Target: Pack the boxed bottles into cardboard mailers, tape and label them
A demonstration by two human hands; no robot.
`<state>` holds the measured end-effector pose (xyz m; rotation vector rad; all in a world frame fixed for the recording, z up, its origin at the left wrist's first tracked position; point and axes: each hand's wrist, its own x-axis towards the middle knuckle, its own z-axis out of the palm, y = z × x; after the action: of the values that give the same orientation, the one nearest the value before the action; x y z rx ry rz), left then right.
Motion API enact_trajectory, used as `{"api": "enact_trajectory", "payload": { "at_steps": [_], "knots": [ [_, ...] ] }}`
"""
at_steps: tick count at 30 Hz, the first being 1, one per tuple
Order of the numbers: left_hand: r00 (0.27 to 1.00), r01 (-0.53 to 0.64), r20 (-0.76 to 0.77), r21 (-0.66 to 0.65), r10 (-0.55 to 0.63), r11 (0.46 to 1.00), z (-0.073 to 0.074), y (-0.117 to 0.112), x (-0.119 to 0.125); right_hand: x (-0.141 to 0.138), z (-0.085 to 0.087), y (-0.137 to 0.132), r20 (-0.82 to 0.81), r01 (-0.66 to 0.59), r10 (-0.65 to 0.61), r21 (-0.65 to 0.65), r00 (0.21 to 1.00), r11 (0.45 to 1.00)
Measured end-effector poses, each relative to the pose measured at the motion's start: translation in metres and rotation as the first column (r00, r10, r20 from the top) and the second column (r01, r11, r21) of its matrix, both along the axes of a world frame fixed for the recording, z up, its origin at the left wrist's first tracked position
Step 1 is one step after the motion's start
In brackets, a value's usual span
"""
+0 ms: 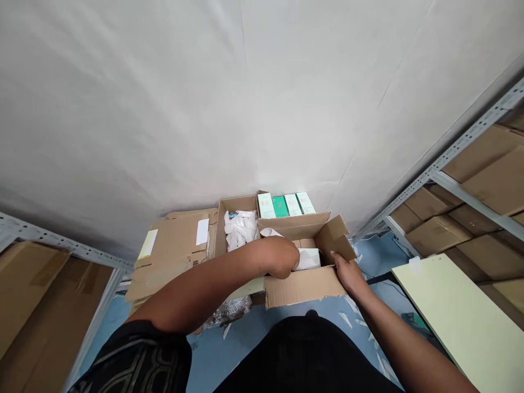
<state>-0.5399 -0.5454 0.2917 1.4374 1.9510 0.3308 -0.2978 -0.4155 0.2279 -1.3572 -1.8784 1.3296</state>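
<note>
An open cardboard box (303, 286) stands in front of me with its flaps spread. My left hand (285, 258) reaches into it, curled, with the fingertips hidden; whether it grips anything there I cannot make out. Beside its knuckles, inside the box, lies a pale green box with white on it (309, 258). At the right corner, my right hand (346, 268) is closed on the cardboard, thumb on the inner side. A piece of white paper (270, 232) shows at the box's far left.
Behind stand several mint and green boxes (280, 206) in a carton. To the left are a carton of crumpled white packing (241, 226) and flattened cardboard (174, 237). Shelves with cartons (442, 237) flank both sides. A pale tabletop (462, 305) is at right; scraps litter the blue floor.
</note>
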Motion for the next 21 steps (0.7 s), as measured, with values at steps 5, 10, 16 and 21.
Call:
{"api": "enact_trajectory", "payload": {
  "at_steps": [5,10,16,21],
  "knots": [
    [0.947,0.318,-0.076,0.337,-0.312,0.886,0.076,-0.016,0.023,0.025,0.002,0.005,-0.052,0.092,-0.095,-0.056,0.994,0.994],
    [0.983,-0.107,-0.027,0.722,0.183,0.684,0.073,-0.037,0.068,0.081,0.003,0.023,-0.145,0.236,-0.242,-0.062,0.959,0.97],
    [0.857,-0.484,0.439,0.506,0.27,0.714,-0.013,0.025,0.149,0.169,-0.014,0.048,-0.137,0.434,-0.445,-0.099,0.885,0.895],
    [0.777,-0.422,0.569,0.153,0.269,0.894,-0.062,0.12,0.224,0.267,-0.052,0.065,-0.011,0.494,-0.505,-0.185,0.863,0.849]
  ]
}}
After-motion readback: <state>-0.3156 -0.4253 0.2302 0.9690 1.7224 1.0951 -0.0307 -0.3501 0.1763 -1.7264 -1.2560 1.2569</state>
